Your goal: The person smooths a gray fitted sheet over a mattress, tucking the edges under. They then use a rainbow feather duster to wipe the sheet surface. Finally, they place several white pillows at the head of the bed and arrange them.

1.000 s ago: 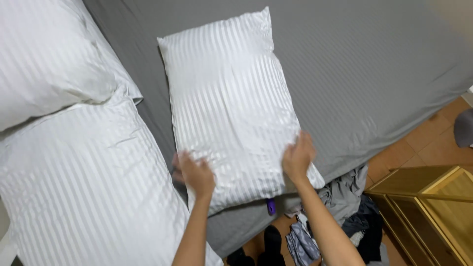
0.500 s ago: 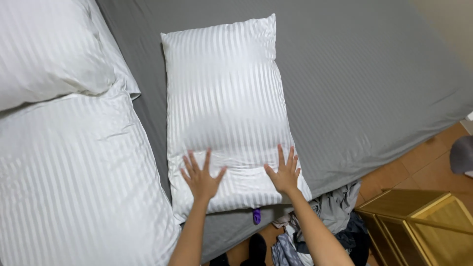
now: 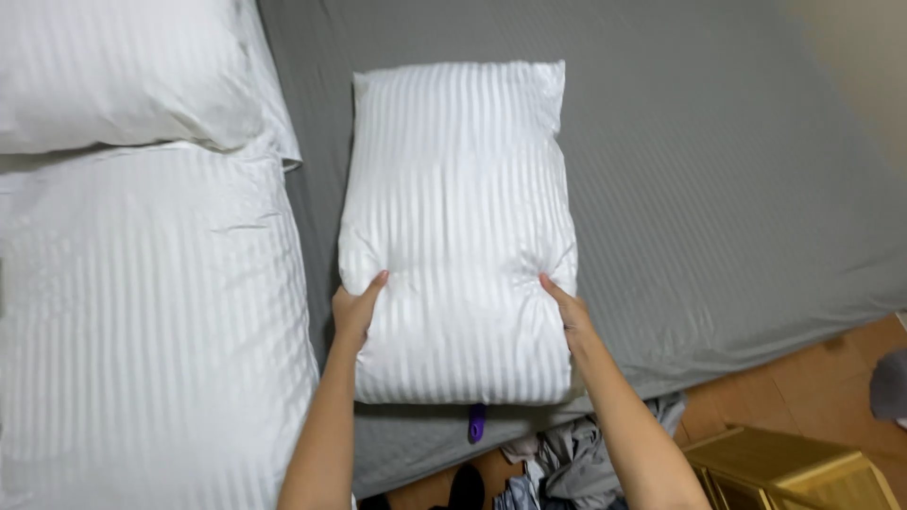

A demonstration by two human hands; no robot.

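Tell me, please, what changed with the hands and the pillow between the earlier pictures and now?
Both hands moved from lying flat on top of the striped pillow to its long sides: the left hand now grips the left edge, the right hand the right edge, pinching it in. The pillow remains on the grey sheet; the white pillows on the left remain unmoved.

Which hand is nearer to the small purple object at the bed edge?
Left. The left hand grips the striped pillow just up-left of the purple object; the right hand is slightly farther, up-right.
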